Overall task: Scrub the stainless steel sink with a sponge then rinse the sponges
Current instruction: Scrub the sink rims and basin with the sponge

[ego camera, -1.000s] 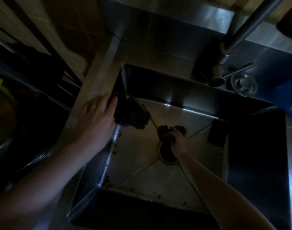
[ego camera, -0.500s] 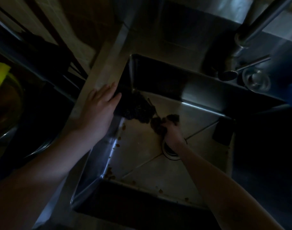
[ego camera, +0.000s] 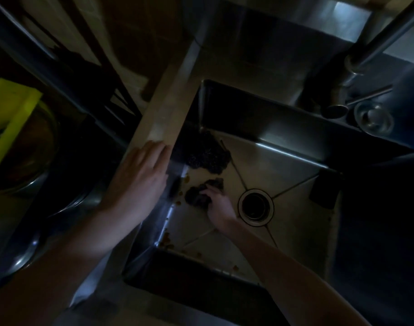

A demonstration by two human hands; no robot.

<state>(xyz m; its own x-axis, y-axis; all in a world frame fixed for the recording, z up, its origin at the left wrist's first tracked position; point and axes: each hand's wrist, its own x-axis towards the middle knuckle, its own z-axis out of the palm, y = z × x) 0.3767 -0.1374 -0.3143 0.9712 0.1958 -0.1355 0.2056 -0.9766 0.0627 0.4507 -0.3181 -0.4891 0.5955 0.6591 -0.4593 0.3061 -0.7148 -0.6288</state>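
Observation:
The stainless steel sink [ego camera: 283, 168] is dimly lit, with a round drain [ego camera: 255, 207] in its floor. My right hand [ego camera: 219, 203] is down in the basin, left of the drain, gripping a dark scrubbing sponge [ego camera: 196, 195] pressed on the sink floor. A second dark scourer pad [ego camera: 202, 154] lies in the far left corner. My left hand [ego camera: 140, 177] rests flat with fingers spread on the sink's left rim. Small orange-brown food bits [ego camera: 167, 240] lie along the left and near edges of the floor.
A faucet [ego camera: 375, 48] with a lever rises at the back right, beside a round metal cap [ego camera: 373, 117]. A dark rectangular object [ego camera: 323, 188] leans against the right wall. A yellow-green board [ego camera: 10, 114] and a metal bowl [ego camera: 32, 165] sit at left.
My right hand has slid the sponge from above the drain leftwards to the left side of the sink floor. My left hand stays on the rim.

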